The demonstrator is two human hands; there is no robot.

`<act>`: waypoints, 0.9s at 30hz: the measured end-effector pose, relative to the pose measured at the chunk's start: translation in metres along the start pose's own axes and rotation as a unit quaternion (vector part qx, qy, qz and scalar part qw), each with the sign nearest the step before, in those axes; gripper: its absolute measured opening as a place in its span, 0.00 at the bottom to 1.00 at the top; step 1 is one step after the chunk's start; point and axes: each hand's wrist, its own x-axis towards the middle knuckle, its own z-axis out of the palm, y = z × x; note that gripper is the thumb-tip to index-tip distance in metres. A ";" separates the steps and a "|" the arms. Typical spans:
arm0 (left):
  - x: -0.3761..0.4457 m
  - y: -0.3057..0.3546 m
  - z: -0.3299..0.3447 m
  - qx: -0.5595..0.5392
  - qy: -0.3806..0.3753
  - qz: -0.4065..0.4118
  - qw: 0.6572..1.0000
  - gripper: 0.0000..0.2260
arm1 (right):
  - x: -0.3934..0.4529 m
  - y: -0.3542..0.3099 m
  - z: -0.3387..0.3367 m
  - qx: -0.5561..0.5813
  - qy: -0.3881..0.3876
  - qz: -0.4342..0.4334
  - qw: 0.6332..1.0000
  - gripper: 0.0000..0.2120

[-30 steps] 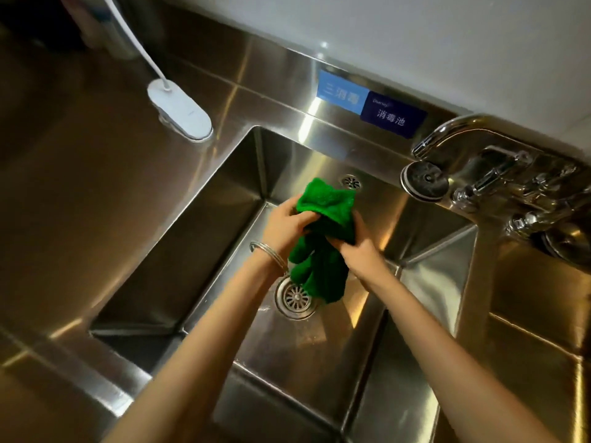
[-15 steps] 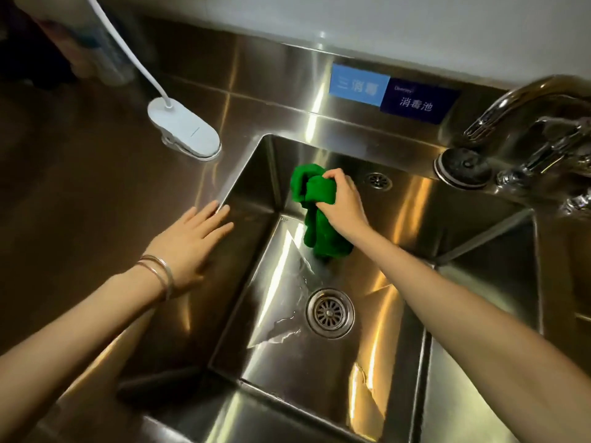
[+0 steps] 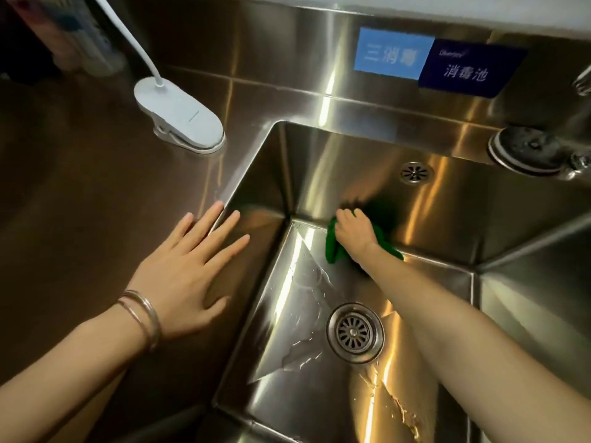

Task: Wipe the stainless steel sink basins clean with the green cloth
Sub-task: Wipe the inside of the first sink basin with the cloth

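The stainless steel sink basin (image 3: 307, 378) fills the middle of the view, with a round drain (image 3: 354, 332) in its wet floor. My right hand (image 3: 355, 233) grips the bunched green cloth (image 3: 332, 243) and presses it where the basin's back wall meets the floor, near the far left corner. Most of the cloth is hidden under the hand and wrist. My left hand (image 3: 188, 270) lies flat, fingers spread, on the steel counter (image 3: 80, 203) at the basin's left rim, with bangles on the wrist.
A white clip-on lamp base (image 3: 180, 118) with a bent neck sits on the counter behind the left hand. A small overflow grille (image 3: 415, 172) is in the back wall. A round plug (image 3: 526, 150) lies on the rear ledge. Blue labels (image 3: 438, 63) are on the backsplash. A second basin (image 3: 537, 314) begins at right.
My left hand let go of the cloth and came to rest flat on the counter. My right hand carried the cloth down to the foot of the back wall.
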 end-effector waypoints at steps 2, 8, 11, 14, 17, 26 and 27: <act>0.001 0.001 -0.001 0.005 -0.011 -0.002 1.000 0.34 | -0.016 0.020 0.000 0.060 -0.014 0.031 0.998 0.14; 0.002 0.011 -0.004 -0.002 -0.022 -0.033 0.999 0.33 | -0.051 0.061 -0.039 0.275 0.067 0.079 0.956 0.22; 0.002 0.011 -0.002 0.004 -0.017 -0.026 0.999 0.32 | -0.039 0.052 -0.059 0.224 0.330 0.070 0.914 0.20; 0.001 0.010 0.000 0.007 -0.011 -0.022 1.000 0.33 | -0.005 0.033 -0.093 0.067 0.407 0.059 0.909 0.11; 0.001 0.011 0.003 0.011 0.006 -0.028 1.000 0.34 | 0.028 0.013 -0.095 -0.047 0.273 -0.010 0.961 0.17; 0.004 0.013 0.004 0.006 -0.002 -0.043 0.999 0.33 | -0.008 0.014 -0.009 -0.106 0.113 -0.059 0.986 0.05; 0.004 0.014 0.004 0.006 -0.002 -0.048 0.999 0.33 | -0.010 0.026 -0.010 -0.121 0.161 -0.061 0.978 0.04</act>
